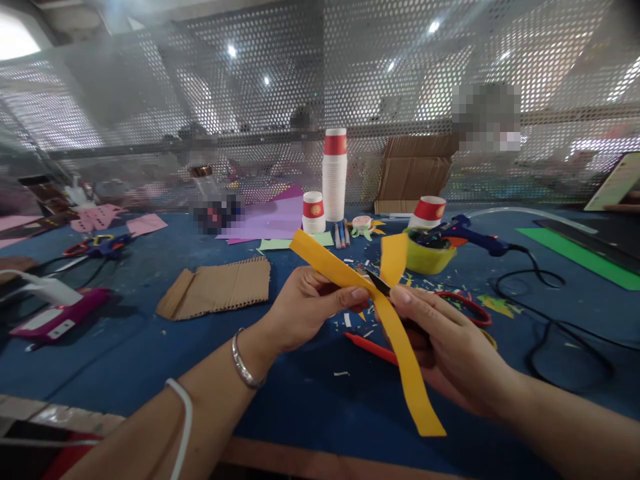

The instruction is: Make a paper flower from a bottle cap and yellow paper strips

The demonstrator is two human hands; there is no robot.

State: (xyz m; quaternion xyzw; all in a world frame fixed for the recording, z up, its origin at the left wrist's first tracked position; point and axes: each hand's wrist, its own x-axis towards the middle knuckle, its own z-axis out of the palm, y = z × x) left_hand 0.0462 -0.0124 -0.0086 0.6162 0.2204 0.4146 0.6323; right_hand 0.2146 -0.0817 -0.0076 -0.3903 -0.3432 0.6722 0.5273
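Observation:
Yellow-orange paper strips [406,360] cross in front of me, one end hanging down and a short piece standing up. My left hand [310,300] pinches the paper between thumb and fingers, near the crossing. In my right hand [440,333] is a pair of scissors [381,285]; its dark blade tip shows beyond my thumb, against the paper. Red and yellow handle loops show behind that hand, which hides the middle of the scissors. Below the hands lies a red pointed, pen-like object [373,346], partly covered by the strip.
A cup stack [335,187], markers [342,235] and purple paper [265,217] stand or lie at the back. Cardboard [220,287] is on the left. To the right, a blue glue gun [473,233] rests on a yellow bowl [429,259], its cord trailing. Paper scraps litter the blue table.

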